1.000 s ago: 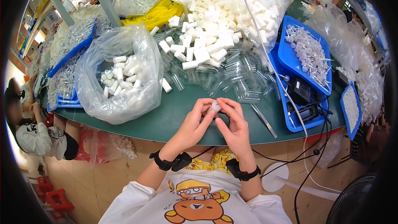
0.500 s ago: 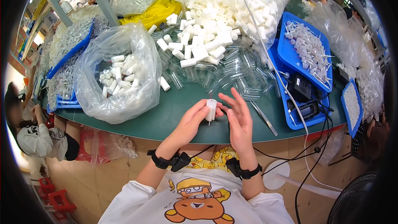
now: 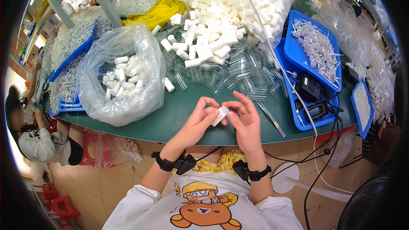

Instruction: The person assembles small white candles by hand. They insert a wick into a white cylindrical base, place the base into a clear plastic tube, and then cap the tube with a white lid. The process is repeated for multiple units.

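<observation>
White plastic: a small white cylindrical part (image 3: 221, 115) sits between both hands above the near edge of the green desk (image 3: 170, 117). Head view only.

Left hand (image 3: 197, 121): fingers curled closed around the lower end of the part, thumb and forefinger pinching it. Right hand (image 3: 246, 121): thumb and forefinger meet the part's upper end; the other fingers spread loosely open. Part is tilted, top leaning right. Both wrists carry black bands.

Far of the hands: a scatter of clear plastic tubes (image 3: 238, 74) on the desk, and beyond it a heap of white cylinders (image 3: 204, 42) spilling from a large clear bag (image 3: 238, 0). Left: a second clear bag (image 3: 123, 76) holding more white cylinders. Right: a blue tray (image 3: 298, 57) with small white stemmed pieces; a black device (image 3: 309, 86) with cables just near of it. Metal tweezers (image 3: 271, 118) lie on the desk just right of the right hand. Another person (image 3: 38, 140) sits at far left, below desk level.
</observation>
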Demonstrator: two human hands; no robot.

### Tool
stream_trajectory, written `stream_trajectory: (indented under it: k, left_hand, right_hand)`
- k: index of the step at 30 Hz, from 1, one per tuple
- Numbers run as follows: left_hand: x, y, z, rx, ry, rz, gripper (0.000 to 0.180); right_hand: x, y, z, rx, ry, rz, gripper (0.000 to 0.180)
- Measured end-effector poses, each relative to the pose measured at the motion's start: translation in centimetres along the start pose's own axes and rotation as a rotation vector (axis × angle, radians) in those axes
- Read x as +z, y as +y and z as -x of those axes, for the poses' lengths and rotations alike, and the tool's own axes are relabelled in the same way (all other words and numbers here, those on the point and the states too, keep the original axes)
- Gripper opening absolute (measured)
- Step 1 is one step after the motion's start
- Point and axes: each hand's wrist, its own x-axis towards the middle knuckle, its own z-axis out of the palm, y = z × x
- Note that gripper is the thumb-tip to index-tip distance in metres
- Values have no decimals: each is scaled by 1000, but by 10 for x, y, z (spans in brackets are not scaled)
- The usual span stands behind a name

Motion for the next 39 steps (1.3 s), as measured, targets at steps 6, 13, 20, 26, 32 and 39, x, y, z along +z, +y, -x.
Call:
stream_trajectory:
  k: [6, 13, 20, 26, 32, 39]
  left_hand:
    - [-3, -1, 1, 30, -14, -31, 14]
    - [1, 0, 2, 14, 36, -98, 17]
    - [5, 2, 3, 34, 71, -219, 26]
    - [2, -3, 0, 305, 175, -504, 23]
    - [3, -6, 1, 256, 277, -358, 21]
    - [2, -5, 0, 331, 269, -396, 16]
  right_hand:
    - [-1, 2, 0, -16, -34, 34, 38]
    - [2, 4, 2, -7, -6, 81, 37]
    - [1, 3, 1, 10, 0, 74, 39]
    - [-4, 0, 3, 58, 24, -23, 40]
    - [-3, -1, 4, 100, 27, 2, 36]
    - [-6, 4, 3, -17, -34, 94, 28]
